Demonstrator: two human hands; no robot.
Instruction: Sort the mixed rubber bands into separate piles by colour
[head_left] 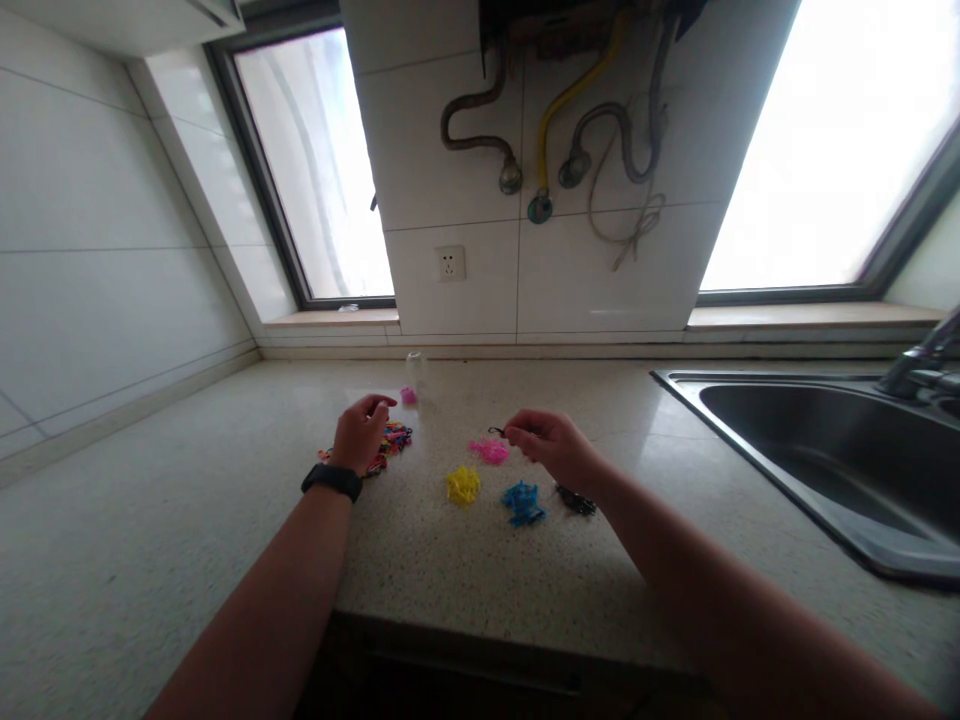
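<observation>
My right hand [551, 440] pinches a small black hair tie [496, 430] between thumb and fingertips, a thin loop sticking out to the left. It is held just above a pink pile of small bands [490, 451]. My left hand [364, 430], with a dark watch band [331, 481] on its wrist, hovers over a mixed-colour pile of small bands [394, 440] and partly hides it; its fingers are loosely bent with nothing visible in them. Nearer me lie a yellow pile [463, 485], a blue pile [523, 503] and a black pile [576, 500], the last partly behind my right wrist.
Behind my left hand, a clear glass or plastic cup [416, 370] stands near a small pink object [408, 396]. A steel sink [810, 450] with a tap [919, 365] is set into the speckled counter [465, 580] at right. Hoses and a socket [451, 263] are on the tiled wall.
</observation>
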